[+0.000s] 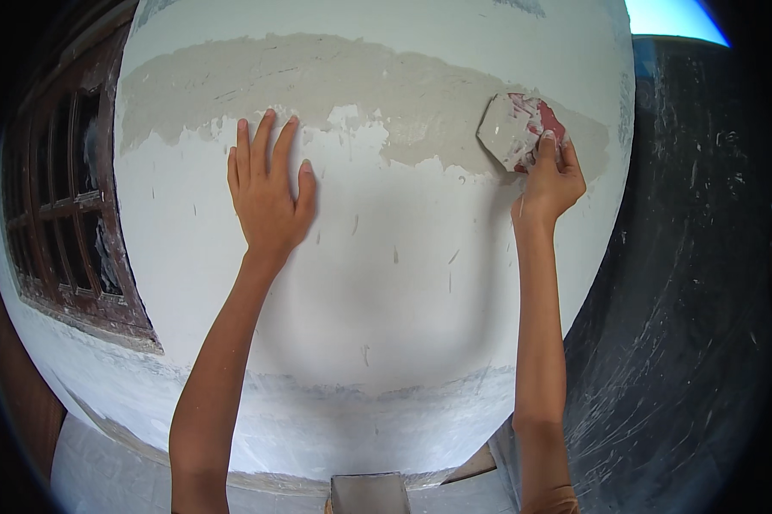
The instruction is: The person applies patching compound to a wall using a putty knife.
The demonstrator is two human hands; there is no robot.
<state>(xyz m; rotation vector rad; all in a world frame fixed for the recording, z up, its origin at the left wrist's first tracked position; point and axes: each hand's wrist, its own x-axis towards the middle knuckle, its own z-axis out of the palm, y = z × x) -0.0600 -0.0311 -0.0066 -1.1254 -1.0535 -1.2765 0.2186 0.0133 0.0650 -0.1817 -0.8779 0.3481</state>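
Observation:
My left hand (268, 190) lies flat and open against a white wall (377, 283), fingers spread upward, just below a band of grey wet putty (317, 81). My right hand (553, 176) grips a red-handled putty scraper (518, 130) whose wide blade, smeared with grey putty, presses on the wall at the right end of the grey band. Both forearms reach up from the lower edge.
A dark wooden window frame with bars (65, 206) is set in the wall at left. A dark, scuffed surface (694, 283) adjoins the wall on the right. A small grey rectangular object (369, 493) sits at the bottom centre. Bright sky (673, 17) shows at the top right.

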